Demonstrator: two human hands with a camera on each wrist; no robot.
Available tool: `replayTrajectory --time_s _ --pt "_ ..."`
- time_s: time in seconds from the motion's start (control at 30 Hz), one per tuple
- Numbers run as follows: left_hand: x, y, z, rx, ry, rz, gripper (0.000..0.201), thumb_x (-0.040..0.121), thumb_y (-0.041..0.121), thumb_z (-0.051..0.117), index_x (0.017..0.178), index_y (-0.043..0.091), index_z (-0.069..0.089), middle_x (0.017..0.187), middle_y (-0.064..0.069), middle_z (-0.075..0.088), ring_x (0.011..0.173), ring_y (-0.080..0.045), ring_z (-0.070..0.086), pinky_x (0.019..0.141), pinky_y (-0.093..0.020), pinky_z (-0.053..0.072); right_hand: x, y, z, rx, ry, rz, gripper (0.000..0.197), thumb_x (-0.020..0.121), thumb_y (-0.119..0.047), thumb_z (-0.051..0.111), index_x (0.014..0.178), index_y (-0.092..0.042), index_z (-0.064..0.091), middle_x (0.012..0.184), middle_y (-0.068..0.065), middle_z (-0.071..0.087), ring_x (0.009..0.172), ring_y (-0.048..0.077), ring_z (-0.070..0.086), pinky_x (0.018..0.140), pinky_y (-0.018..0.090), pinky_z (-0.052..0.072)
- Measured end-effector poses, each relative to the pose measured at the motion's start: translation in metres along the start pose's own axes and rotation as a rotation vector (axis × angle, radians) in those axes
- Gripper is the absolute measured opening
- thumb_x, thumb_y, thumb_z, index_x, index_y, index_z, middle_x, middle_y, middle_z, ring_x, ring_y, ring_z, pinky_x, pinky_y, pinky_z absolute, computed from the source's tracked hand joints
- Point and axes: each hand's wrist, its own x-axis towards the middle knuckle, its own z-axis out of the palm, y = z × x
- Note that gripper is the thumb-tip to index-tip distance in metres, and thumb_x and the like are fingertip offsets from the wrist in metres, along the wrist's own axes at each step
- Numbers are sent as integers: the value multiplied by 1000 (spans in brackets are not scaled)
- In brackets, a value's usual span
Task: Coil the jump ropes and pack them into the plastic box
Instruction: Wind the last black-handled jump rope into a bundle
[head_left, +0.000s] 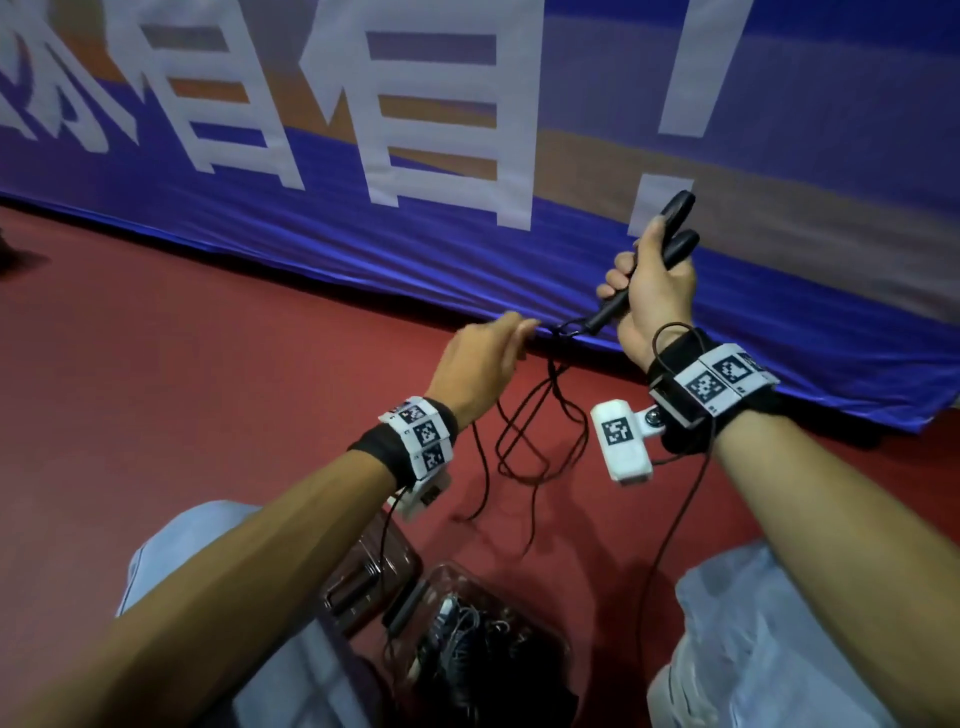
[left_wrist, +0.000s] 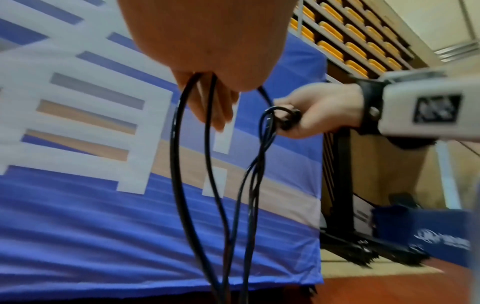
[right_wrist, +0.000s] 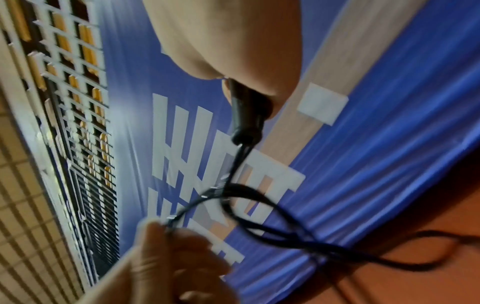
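1. Right hand (head_left: 652, 291) up high, fingers curled tight round the two black handles (head_left: 670, 228) of the jump rope (head_left: 524, 431). Both handles side by side in that one fist.

2. Handles tilted: fat ends up and away toward the blue banner (head_left: 363, 218), thin ends down and toward the left hand (head_left: 483, 364). Long way of the handles running on a slant from top right to bottom left.

3. Rope coming out of the thin ends, just beside the left fingertips. Left hand lower than the right and near it, fingers bent round a few strands of rope, as in the left wrist view (left_wrist: 207, 98).

4. Rest of the rope hanging down in loose loops between the two arms, ends trailing on the red floor (head_left: 208, 364). Not yet a neat coil.

5. Plastic box (head_left: 467, 597) down low, between the knees, close to the body and well below both hands. Lid open beside it. Dark rope already inside, though blurry.

6. Probably the winding step now: rope below the fist, so likely next a pull up and a wrap round the handles. Left hand nearer the loose rope, right hand the steady one.

7. Possible trouble: hanging loops crossed over each other, so maybe a tangle.
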Motion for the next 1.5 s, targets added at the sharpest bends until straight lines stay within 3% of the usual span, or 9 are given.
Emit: replayTrajectory --time_s 0.33,0.47,0.6,0.73,0.87,1.03,1.23,1.4,1.5 --pt "23 -31 -18 -107 504 -260 46 107 43 35 73 16 49 57 1 49 50 -17 44 50 -35 34 27 0 -26 -16 453 -119 22 105 -30 56 95 -12 48 59 4 47 34 13 40 43 27 40" --pt "17 -65 5 8 49 -634 45 103 39 39 81 9 66 81 -13 71 80 -33 69 74 -41 54 17 -7 -14 165 191 43 25 103 -30 60 90 -12 50 58 2 49 44 14 47 48 28 46" --pt "2 -13 24 -246 -287 -364 61 103 59 28 99 16 70 97 -2 75 93 -19 69 87 -35 53 -2 -3 -1 115 -123 215 22 102 -31 62 91 -14 54 66 -1 49 50 10 42 51 25 39" --pt "-14 36 32 -504 -612 -298 86 99 70 12 69 3 56 66 -11 59 62 -27 52 72 -37 48 -14 1 4 94 -175 228 21 103 -28 60 92 -12 54 66 -2 46 49 9 39 52 24 37" --pt "-15 50 27 -742 -415 -456 55 103 62 22 65 23 34 57 0 28 53 -16 26 54 -31 25 -11 -6 -1 -229 -133 299 44 94 -52 67 108 -11 59 93 4 68 76 14 65 81 36 56" --pt "0 37 11 -704 -254 -491 47 104 47 43 64 24 34 54 2 26 46 -13 24 47 -28 17 -15 11 -20 -704 -327 841 95 86 -87 39 145 -12 43 126 14 59 102 31 65 93 48 46" --pt "9 22 -13 -92 -152 -182 49 100 31 53 56 14 41 51 3 36 48 -12 31 54 -32 24 -27 23 -20 -1254 -730 -58 57 97 -32 64 150 -24 44 152 3 47 142 20 43 114 34 35" --pt "18 29 -32 -206 -130 -79 40 98 29 56 59 20 61 50 6 57 49 -5 53 51 -28 41 -35 31 -13 -980 -926 -82 9 91 -14 63 100 -15 64 76 2 73 76 35 69 73 48 53" --pt "26 29 -47 -324 -4 -142 48 98 27 58 53 11 50 46 7 42 46 -8 35 47 -28 29 -33 33 -9 -961 -913 25 33 103 -33 59 86 -7 69 55 4 57 54 18 60 60 30 46"
